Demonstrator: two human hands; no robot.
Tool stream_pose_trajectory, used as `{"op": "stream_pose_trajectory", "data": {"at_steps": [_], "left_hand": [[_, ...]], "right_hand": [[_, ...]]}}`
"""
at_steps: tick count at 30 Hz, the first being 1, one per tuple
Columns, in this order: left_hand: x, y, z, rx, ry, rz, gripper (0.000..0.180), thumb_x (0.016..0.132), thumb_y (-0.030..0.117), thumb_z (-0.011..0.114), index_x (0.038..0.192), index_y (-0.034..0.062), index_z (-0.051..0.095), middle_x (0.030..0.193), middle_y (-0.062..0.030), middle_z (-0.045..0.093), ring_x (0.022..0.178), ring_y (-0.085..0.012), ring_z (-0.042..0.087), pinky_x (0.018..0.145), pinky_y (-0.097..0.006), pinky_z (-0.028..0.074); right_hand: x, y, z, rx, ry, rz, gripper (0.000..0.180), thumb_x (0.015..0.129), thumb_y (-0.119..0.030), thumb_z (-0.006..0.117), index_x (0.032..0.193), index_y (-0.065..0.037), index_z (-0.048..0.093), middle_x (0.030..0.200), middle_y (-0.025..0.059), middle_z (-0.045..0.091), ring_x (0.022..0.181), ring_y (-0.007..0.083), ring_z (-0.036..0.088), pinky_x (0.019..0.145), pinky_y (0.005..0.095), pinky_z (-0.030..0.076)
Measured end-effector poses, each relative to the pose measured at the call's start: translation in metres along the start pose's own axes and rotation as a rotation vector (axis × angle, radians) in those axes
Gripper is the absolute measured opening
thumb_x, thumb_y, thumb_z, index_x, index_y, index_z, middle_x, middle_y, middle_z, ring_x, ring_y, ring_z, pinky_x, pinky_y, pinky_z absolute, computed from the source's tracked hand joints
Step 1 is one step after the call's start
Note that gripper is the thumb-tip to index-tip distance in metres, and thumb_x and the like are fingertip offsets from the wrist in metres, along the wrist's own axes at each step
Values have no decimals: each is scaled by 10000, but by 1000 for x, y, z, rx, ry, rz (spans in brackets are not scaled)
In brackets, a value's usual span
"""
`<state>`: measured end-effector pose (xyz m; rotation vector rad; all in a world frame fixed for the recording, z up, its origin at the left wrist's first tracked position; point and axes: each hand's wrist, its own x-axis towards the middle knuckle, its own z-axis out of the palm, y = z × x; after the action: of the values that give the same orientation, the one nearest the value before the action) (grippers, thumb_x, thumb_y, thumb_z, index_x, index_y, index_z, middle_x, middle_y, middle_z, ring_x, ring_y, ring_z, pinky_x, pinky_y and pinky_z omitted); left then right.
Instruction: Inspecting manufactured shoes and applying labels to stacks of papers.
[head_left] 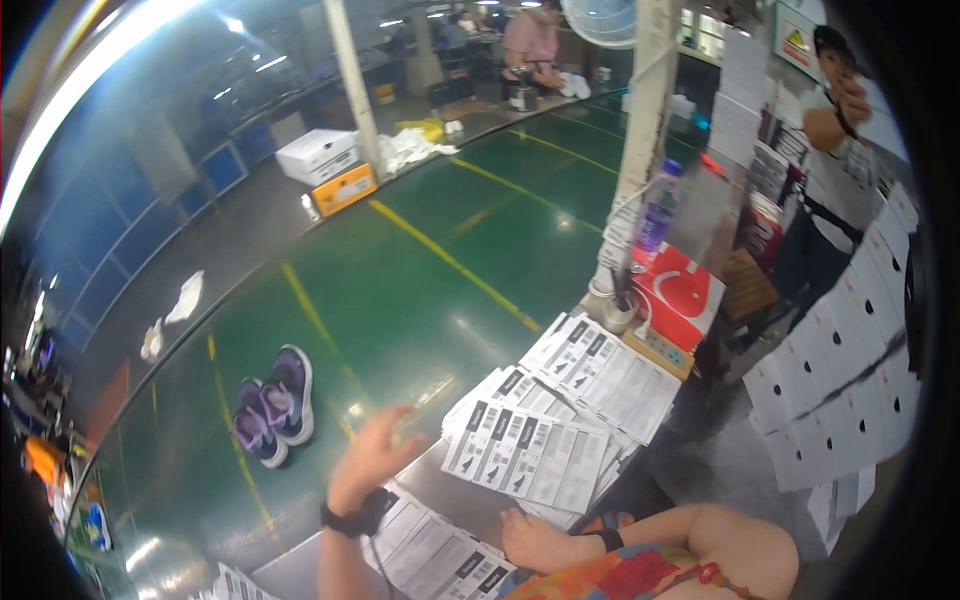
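My left hand (375, 460) is raised over the near edge of the green table, its fingers stretched out and apart with nothing in them. Beneath its wrist lies a pile of printed label sheets (430, 548). My right hand (540, 542) rests low at the table's near edge, fingers loosely extended, with no held thing visible. Just beyond it are more stacked label sheets (525, 455), with another stack (600, 375) farther back. A pair of purple shoes with white soles, one shoe (290, 395) leaning beside the other (258, 432), sits left of my left hand.
A post (645, 130) wrapped in cable rises from the table's right side, near a purple-capped bottle (657, 215), a red box (683, 290) and a power strip (658, 352). White cards (840, 350) hang at right. A person (840, 90) stands behind; another works far off.
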<state>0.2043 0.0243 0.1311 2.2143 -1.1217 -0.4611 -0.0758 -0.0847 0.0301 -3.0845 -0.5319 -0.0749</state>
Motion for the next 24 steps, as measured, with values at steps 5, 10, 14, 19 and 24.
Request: {"op": "stream_pose_trajectory", "data": {"at_steps": [5, 10, 14, 19, 24], "left_hand": [[-13, -102, -24, 605, 539, -409, 813, 769, 260, 715, 1423, 24, 294, 1370, -360, 314, 1292, -544, 283, 975, -615, 349], [-26, -163, -18, 626, 596, -653, 835, 745, 313, 735, 1440, 126, 312, 1452, -396, 189, 1376, -558, 130, 985, -737, 237], [-14, -159, -57, 681, 392, -665, 640, 684, 422, 759, 1222, 148, 546, 1210, -255, 584, 1209, -428, 504, 951, -671, 363], [-14, -165, -81, 489, 298, -629, 525, 650, 495, 758, 912, 46, 681, 815, -176, 681, 788, -304, 667, 756, -373, 513], [-57, -109, -96, -349, 252, -590, 388, 740, 346, 758, 882, -11, 702, 791, -70, 695, 657, -141, 644, 609, -242, 465]], "right_hand": [[-8, -4, -23, 8, 24, 3, 462, 671, -178, 609, 970, 174, 620, 1120, 368, 593, 1030, 415, 576, 804, 396, 510], [-3, 9, -12, -73, 41, -73, 409, 710, -157, 586, 967, 154, 648, 1104, 372, 607, 993, 428, 606, 752, 397, 516], [-4, 7, -14, -69, -15, -79, 413, 710, -148, 584, 979, 160, 646, 1089, 379, 609, 979, 439, 613, 746, 406, 521], [-5, 3, -7, -79, 82, -88, 417, 701, -147, 581, 964, 171, 642, 1058, 386, 614, 970, 445, 611, 752, 420, 521], [-7, 24, -42, 231, 14, -113, 494, 715, -189, 664, 1087, 129, 599, 1242, 335, 548, 1017, 406, 607, 803, 408, 518]]}}
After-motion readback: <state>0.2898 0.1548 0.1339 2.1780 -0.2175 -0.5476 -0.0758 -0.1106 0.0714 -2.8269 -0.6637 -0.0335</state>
